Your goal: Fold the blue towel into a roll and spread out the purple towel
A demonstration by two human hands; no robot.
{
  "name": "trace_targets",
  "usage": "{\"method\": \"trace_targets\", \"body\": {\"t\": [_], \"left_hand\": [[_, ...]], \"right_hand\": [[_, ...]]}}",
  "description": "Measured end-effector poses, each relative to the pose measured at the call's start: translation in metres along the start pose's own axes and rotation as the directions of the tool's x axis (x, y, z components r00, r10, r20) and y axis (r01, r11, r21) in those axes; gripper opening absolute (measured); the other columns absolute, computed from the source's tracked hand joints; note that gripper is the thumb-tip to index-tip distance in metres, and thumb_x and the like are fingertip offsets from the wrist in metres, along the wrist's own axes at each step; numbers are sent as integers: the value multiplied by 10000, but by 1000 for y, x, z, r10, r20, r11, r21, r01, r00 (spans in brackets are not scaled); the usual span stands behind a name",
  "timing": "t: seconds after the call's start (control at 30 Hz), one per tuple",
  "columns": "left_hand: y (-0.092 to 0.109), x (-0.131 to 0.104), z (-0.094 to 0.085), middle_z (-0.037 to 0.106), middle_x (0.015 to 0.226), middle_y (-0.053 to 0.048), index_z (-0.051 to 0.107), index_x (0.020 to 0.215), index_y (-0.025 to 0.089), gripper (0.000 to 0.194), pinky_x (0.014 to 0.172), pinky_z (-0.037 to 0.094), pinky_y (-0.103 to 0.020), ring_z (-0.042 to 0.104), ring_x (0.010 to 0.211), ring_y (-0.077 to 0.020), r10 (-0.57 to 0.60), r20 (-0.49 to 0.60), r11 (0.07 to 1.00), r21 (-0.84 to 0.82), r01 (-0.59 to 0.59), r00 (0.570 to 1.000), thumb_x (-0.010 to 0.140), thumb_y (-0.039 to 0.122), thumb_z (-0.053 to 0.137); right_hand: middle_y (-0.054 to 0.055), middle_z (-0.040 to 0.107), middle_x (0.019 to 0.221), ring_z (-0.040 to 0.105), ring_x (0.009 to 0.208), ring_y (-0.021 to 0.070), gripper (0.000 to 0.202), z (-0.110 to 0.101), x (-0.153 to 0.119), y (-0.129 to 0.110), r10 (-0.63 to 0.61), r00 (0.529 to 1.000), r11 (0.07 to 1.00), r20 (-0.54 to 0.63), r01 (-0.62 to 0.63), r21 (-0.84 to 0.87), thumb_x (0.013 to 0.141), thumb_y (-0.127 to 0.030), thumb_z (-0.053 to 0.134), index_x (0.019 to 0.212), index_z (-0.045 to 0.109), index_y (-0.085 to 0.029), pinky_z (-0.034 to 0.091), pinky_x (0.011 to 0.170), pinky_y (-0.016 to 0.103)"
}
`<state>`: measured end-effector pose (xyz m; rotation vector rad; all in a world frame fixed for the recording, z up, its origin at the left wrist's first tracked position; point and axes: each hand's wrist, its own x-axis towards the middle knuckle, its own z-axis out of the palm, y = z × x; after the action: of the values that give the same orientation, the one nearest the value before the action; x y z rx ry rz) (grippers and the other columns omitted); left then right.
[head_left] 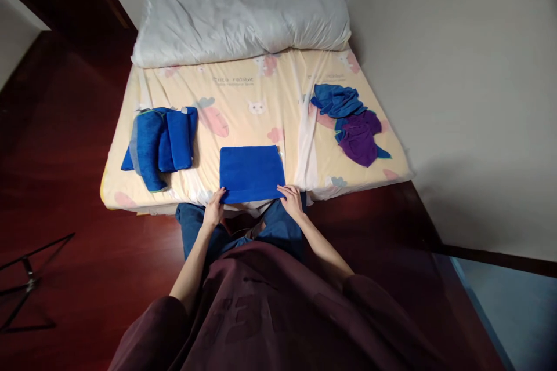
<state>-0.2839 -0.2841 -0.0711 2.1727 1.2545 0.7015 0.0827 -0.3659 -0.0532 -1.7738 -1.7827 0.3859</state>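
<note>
A flat blue cloth point(251, 171) lies smooth at the bed's front edge, roughly rectangular. At its near left corner, my left hand point(214, 207) pinches the edge between thumb and fingers. My right hand point(291, 200) grips the near right corner in the same way. To the left, several rolled or folded blue cloths point(178, 139) are stacked together, with a lighter blue roll point(148, 151) leaning over them. On the right side of the bed sit a crumpled blue cloth point(337, 100) and a crumpled purple cloth point(360, 139).
The bed point(256, 84) has a cream patterned sheet, with a large pale quilt point(243, 8) piled at its far end. A wall point(456, 98) borders the right side. Black stand legs point(29, 284) rest on the red floor at the left.
</note>
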Motion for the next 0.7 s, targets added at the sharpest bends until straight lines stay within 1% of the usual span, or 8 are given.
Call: {"method": "trace_targets", "body": {"t": [0.07,0.13,0.2,0.3,0.4,0.53,0.63,0.7], "left_hand": [[-6,2,-3,499,1550,-103,611,1382,198,621,1236,374,-544,433,1473,-286,-20,-58,999,-42,17,998,798,56,458],[-12,6,-6,483,1543,-114,686,1269,205,511,1203,414,-555,450,1445,-316,-23,-92,998,-58,18,995,801,92,515],[-14,9,-7,478,1518,-120,722,1197,219,411,1160,459,-554,488,1396,-325,-30,-119,996,-84,20,992,831,137,553],[-13,13,-6,503,1438,-136,739,1125,213,286,1133,483,-538,532,1336,-311,-60,-172,990,-137,36,983,900,225,564],[-9,14,-4,505,1395,-148,735,1097,192,260,1159,459,-528,529,1337,-305,-105,-198,984,-162,73,975,928,296,567],[-6,18,-4,495,1381,-155,731,1066,188,256,1171,446,-522,522,1344,-304,-184,-182,976,-148,158,966,921,322,568],[-5,21,-4,518,1356,-151,723,1043,194,247,1162,452,-527,530,1323,-303,-212,-177,972,-142,188,961,916,339,568],[-4,23,-3,545,1327,-147,711,997,193,231,1155,454,-525,541,1295,-303,-233,-203,967,-154,204,951,914,365,580]], "right_hand": [[72,736,1222,613,1167,252,476,0,2,7,58,996,994,-72,-51,95,816,-25,536,1185,763,-224,492,1056,445],[90,711,1141,627,1114,244,431,2,5,15,107,988,979,-113,-85,186,797,-43,545,1107,787,-219,525,1026,413],[91,666,1081,646,1032,230,378,5,7,21,153,981,957,-121,-116,266,795,-75,563,1052,798,-222,559,957,383],[77,634,1036,649,913,207,323,7,7,26,212,972,924,-100,-166,345,809,-132,592,1040,799,-224,580,860,355],[76,648,1023,635,860,202,307,7,7,27,245,967,913,-71,-205,354,819,-165,607,1059,793,-210,575,823,352],[86,669,1017,620,842,206,297,4,10,26,275,961,913,-40,-247,325,835,-183,603,1069,786,-190,568,795,353],[90,666,1043,627,876,213,280,2,11,25,275,961,906,-35,-247,344,845,-187,589,1054,775,-190,562,799,352],[86,656,1026,616,853,206,230,2,12,24,277,960,905,-43,-246,348,863,-217,587,1013,758,-182,550,781,342]]}}
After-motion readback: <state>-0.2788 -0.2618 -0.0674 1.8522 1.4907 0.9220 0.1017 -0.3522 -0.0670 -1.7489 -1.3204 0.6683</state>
